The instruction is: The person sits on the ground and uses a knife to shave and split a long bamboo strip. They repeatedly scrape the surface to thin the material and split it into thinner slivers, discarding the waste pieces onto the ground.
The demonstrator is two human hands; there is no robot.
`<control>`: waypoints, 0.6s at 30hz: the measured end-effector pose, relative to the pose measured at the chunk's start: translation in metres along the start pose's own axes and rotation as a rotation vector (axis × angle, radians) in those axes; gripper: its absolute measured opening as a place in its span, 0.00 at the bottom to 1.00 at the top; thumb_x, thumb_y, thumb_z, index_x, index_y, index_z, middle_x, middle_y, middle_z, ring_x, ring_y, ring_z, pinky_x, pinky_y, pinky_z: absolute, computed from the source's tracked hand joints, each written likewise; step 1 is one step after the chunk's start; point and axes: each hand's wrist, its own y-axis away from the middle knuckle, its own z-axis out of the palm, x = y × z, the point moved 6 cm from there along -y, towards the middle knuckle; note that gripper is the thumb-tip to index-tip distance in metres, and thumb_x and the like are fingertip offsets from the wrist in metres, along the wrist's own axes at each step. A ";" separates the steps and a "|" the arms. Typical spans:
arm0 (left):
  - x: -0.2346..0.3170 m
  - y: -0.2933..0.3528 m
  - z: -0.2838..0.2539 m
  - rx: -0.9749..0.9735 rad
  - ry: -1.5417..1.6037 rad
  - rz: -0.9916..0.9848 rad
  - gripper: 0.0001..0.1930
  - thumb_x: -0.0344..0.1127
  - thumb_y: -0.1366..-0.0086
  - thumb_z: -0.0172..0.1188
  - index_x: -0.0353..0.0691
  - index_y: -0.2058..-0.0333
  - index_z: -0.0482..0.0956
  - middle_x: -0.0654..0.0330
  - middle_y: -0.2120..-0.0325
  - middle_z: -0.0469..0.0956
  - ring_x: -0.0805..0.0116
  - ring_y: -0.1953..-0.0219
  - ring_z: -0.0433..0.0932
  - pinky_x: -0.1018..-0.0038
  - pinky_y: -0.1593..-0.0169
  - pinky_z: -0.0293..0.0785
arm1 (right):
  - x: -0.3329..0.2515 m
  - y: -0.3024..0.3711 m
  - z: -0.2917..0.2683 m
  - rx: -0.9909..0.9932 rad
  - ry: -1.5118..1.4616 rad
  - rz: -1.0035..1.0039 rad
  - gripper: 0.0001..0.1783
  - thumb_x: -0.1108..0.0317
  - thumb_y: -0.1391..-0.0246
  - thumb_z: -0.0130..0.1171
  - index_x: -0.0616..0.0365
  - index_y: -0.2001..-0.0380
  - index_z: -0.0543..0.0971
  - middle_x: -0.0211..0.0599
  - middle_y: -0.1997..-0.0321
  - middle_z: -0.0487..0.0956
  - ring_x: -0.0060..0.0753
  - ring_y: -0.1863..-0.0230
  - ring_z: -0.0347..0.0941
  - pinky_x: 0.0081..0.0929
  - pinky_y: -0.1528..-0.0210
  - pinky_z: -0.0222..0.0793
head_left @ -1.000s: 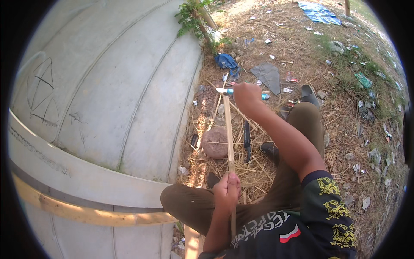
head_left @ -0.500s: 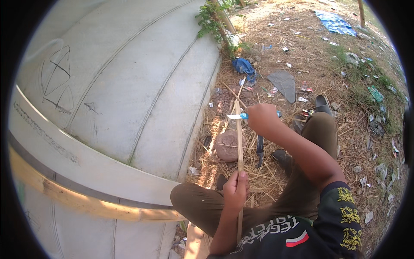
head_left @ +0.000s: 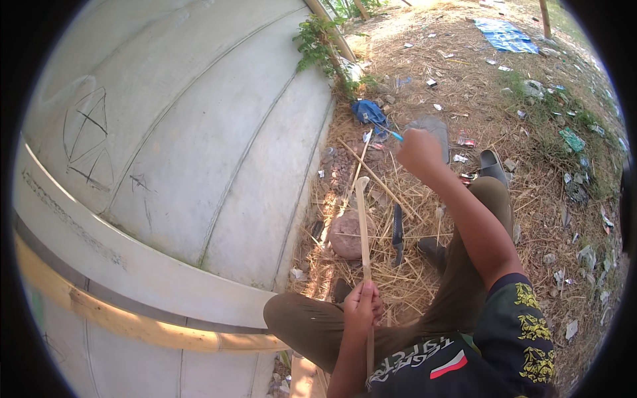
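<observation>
Fingers (head_left: pixel 377 305) of your left hand (head_left: pixel 361 307), in the head view, are pinching the pale strip (head_left: pixel 364 242), which runs forward from their grip and ends well beyond them. On your right hand (head_left: pixel 419 152) they are curled round the blue-handled knife (head_left: pixel 397 135), whose blade points ahead and left of them, apart from the strip. Recommended: grip firmly, well behind the blade; set the edge shallow; stroke away from the left fingertips. Ahead of these lies a round stone (head_left: pixel 346 244).
</observation>
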 end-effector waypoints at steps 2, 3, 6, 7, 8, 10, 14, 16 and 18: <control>0.002 -0.008 -0.012 0.012 0.038 0.027 0.17 0.45 0.22 0.44 0.41 0.70 0.66 0.71 0.87 0.54 0.82 0.89 0.54 0.82 0.86 0.52 | -0.029 0.034 0.003 -0.152 -0.008 -0.101 0.10 0.67 0.51 0.58 0.61 0.72 0.84 0.48 0.72 0.83 0.52 0.67 0.82 0.45 0.65 0.78; 0.001 -0.009 -0.012 0.013 0.039 0.028 0.17 0.45 0.23 0.44 0.41 0.70 0.66 0.71 0.87 0.53 0.82 0.89 0.53 0.82 0.86 0.52 | -0.041 0.049 0.011 -0.216 0.045 -0.186 0.09 0.68 0.51 0.58 0.61 0.73 0.84 0.46 0.73 0.83 0.51 0.68 0.82 0.44 0.66 0.78; 0.005 -0.012 -0.009 0.058 0.004 0.031 0.17 0.45 0.23 0.44 0.40 0.69 0.66 0.71 0.87 0.53 0.82 0.89 0.52 0.81 0.87 0.52 | -0.059 0.071 0.031 -0.277 0.145 -0.359 0.06 0.70 0.53 0.59 0.58 0.75 0.84 0.42 0.73 0.83 0.46 0.71 0.83 0.40 0.70 0.78; 0.005 -0.010 -0.010 0.046 0.011 0.029 0.17 0.45 0.22 0.44 0.41 0.69 0.66 0.71 0.87 0.53 0.82 0.89 0.53 0.81 0.86 0.53 | -0.061 0.075 0.036 -0.275 0.170 -0.403 0.06 0.70 0.53 0.59 0.57 0.76 0.84 0.41 0.73 0.83 0.45 0.72 0.83 0.38 0.71 0.78; 0.004 -0.010 -0.011 0.037 0.026 0.031 0.17 0.45 0.22 0.44 0.41 0.69 0.65 0.70 0.87 0.54 0.82 0.89 0.54 0.81 0.86 0.54 | -0.064 0.077 0.037 -0.244 0.202 -0.448 0.04 0.71 0.54 0.61 0.55 0.78 0.84 0.38 0.75 0.83 0.40 0.73 0.83 0.34 0.73 0.77; 0.004 -0.008 -0.011 0.029 0.049 0.039 0.17 0.45 0.22 0.43 0.41 0.70 0.65 0.70 0.87 0.54 0.82 0.89 0.53 0.81 0.86 0.53 | -0.063 0.079 0.044 -0.244 0.237 -0.498 0.05 0.68 0.54 0.61 0.53 0.79 0.84 0.37 0.78 0.82 0.41 0.75 0.82 0.36 0.74 0.76; 0.005 -0.008 -0.011 0.020 0.078 0.051 0.18 0.46 0.22 0.43 0.40 0.70 0.65 0.71 0.88 0.52 0.81 0.90 0.52 0.81 0.88 0.51 | -0.071 0.091 0.049 -0.183 0.267 -0.626 0.04 0.68 0.55 0.62 0.52 0.80 0.83 0.36 0.81 0.81 0.40 0.77 0.81 0.35 0.77 0.74; 0.003 -0.008 -0.011 0.021 0.061 0.054 0.18 0.47 0.22 0.43 0.40 0.70 0.65 0.71 0.88 0.52 0.81 0.90 0.52 0.81 0.88 0.51 | -0.071 0.094 0.055 -0.224 0.300 -0.594 0.02 0.69 0.58 0.64 0.51 0.80 0.84 0.35 0.80 0.81 0.37 0.77 0.81 0.32 0.79 0.73; 0.003 -0.006 -0.011 0.031 0.012 0.073 0.18 0.46 0.22 0.43 0.40 0.70 0.65 0.71 0.88 0.52 0.81 0.90 0.52 0.81 0.88 0.51 | -0.071 0.091 0.059 -0.238 0.320 -0.589 0.02 0.70 0.59 0.66 0.51 0.81 0.85 0.34 0.80 0.81 0.36 0.77 0.81 0.30 0.79 0.72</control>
